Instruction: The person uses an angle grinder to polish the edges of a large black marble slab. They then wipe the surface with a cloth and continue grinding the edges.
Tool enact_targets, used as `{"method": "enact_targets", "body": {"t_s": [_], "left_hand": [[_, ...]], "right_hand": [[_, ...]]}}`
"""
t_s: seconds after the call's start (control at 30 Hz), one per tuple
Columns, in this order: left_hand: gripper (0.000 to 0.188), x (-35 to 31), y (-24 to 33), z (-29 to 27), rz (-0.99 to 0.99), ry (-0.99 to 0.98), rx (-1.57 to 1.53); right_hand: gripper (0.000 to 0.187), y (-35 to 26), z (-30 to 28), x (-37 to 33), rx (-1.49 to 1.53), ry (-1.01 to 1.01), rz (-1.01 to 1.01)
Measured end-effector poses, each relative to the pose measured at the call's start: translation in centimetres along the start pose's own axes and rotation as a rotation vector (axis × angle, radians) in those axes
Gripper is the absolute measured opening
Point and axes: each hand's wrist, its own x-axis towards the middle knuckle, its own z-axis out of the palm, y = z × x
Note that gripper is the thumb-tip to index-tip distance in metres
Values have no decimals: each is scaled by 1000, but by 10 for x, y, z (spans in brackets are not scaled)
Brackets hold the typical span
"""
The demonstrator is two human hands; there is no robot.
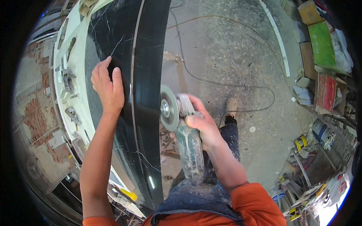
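My right hand (206, 126) is wrapped round a dusty green angle grinder (189, 150), its body pointing back toward my waist. The grinder's round grey disc (172, 107) stands on edge at the right side of a polished black stone slab (149, 64). Whether the disc touches the slab's edge, I cannot tell. Flat on the slab, farther left, rests my left hand (107, 86), fingers stretched out and holding nothing. A pale strip (133, 75) runs lengthwise along the black surface beside that hand, and thin white veins mark the stone.
Metal clamp-like tools (68, 81) lie on a white ledge left of the slab. A cable (226, 84) loops over the dusty concrete floor (260, 132) near my shoe (232, 105). Boxes, a green package (322, 47) and a bucket (322, 132) line the right side.
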Motion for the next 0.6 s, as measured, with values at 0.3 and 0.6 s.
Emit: {"method": "enact_targets", "body": {"t_s": [0.3,0.6], "left_hand": [[41,4,-4,0,33,-15,-26],[43,3,-7,-1,64,-40,-27]], "right_hand": [[66,30,-15,33,-66,139,133],[67,11,5,40,-53,97,111]]}}
